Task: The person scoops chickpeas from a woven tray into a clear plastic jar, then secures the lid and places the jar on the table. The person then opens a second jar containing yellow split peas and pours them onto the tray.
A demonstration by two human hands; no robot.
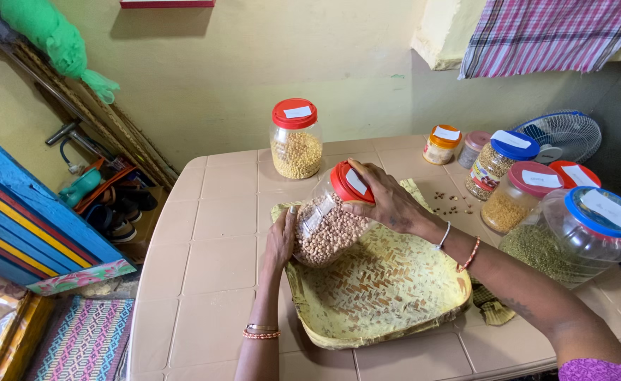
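Note:
A clear plastic jar [326, 229] of pale chickpeas, with a red lid [350, 183], is tilted over a woven bamboo winnowing tray [388, 296]. My left hand [280, 238] supports the jar's lower side. My right hand [386, 197] grips the red lid at the top. The tray lies on a beige plastic table [211, 247] and looks bare.
A red-lidded jar of yellow grain [295, 138] stands behind. At the right stand several jars: orange-lidded [443, 144], blue-lidded [497, 163], pink-lidded [520, 195] and a big green-lentil jar [571, 231]. Loose chickpeas [451, 203] lie on the table. A small fan [561, 134] sits at the back right.

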